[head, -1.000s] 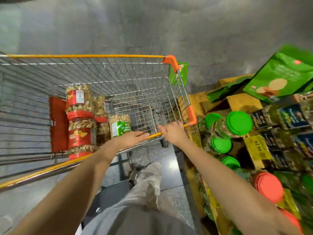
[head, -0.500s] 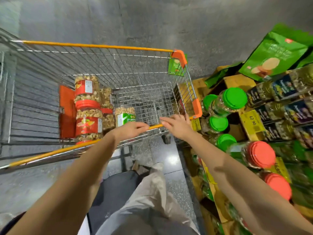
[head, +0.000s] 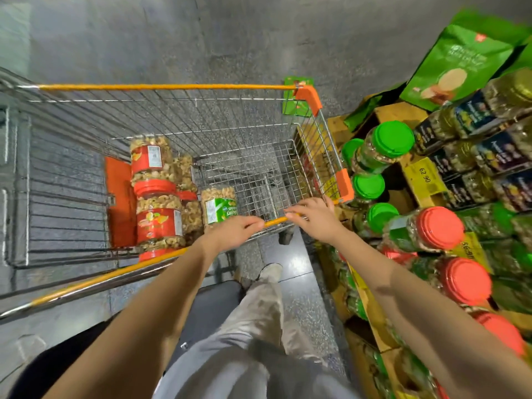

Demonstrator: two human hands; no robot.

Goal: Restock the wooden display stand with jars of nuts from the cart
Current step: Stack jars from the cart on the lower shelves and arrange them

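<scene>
A wire cart [head: 161,87] with an orange-yellow rim stands in front of me. Inside it at the left lie several clear jars of nuts: two with red labels [head: 159,226] [head: 149,159] and one with a green label [head: 220,207]. My left hand [head: 233,231] holds the cart's near rail, fingers lying over it. My right hand [head: 312,216] grips the same rail close to the orange corner piece. The wooden display stand [head: 365,300] is right beside the cart, stocked with green-lidded jars [head: 394,139] and red-lidded jars [head: 440,227].
Green snack pouches [head: 466,61] and dark-labelled jars [head: 489,156] fill the stand's upper right. A yellow price tag [head: 426,175] hangs on it. My legs and shoe [head: 270,272] stand on the grey floor between cart and stand.
The view has shifted, so the cart sits lower and nearer the stand. Both hands have stayed on the near rail.
</scene>
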